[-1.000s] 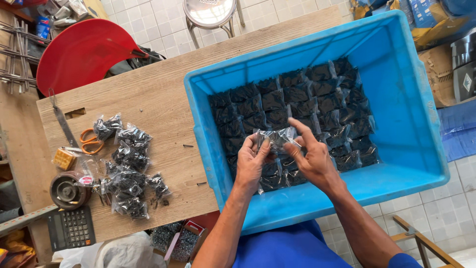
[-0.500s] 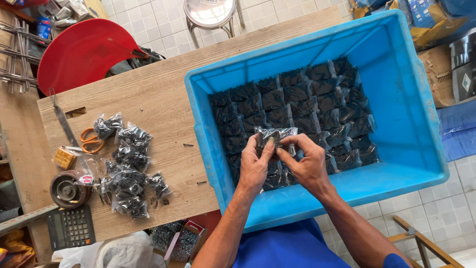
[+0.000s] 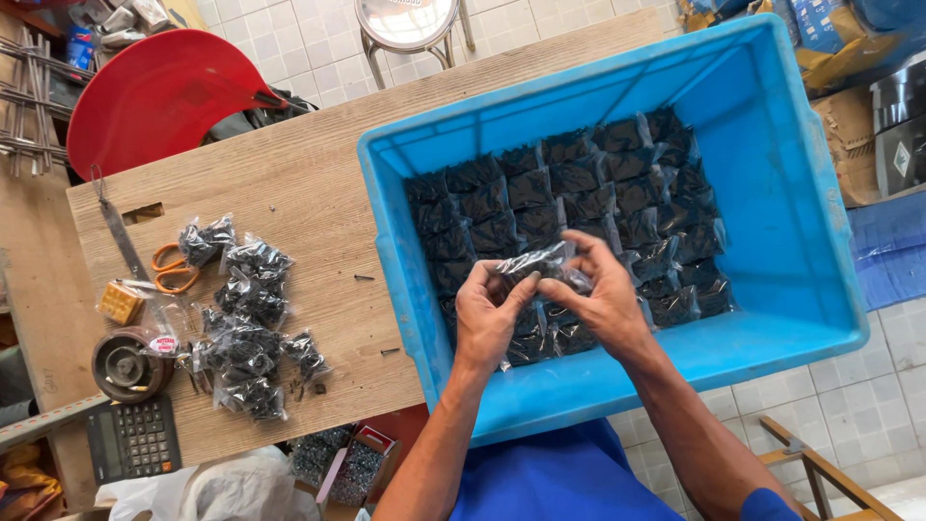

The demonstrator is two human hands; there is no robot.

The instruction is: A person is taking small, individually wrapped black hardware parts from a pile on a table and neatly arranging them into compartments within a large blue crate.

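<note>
Wooden bench (image 3: 289,203) carries blue crate (image 3: 801,241); small clear bag (image 3: 535,262) is pinched by left hand (image 3: 489,314) and right hand (image 3: 603,299) fingers.

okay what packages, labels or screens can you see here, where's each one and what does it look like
Clear bag of small dark parts: held by left hand and right hand above the crate.
Packed bags: rows inside the blue crate, clear plastic, dark contents.
Loose bags: heap on the wooden board, same kind.
Calculator: board's near-left corner, dark, with keys; its display can't be made out.
Round tin: beside it, small red-and-white label.
</note>
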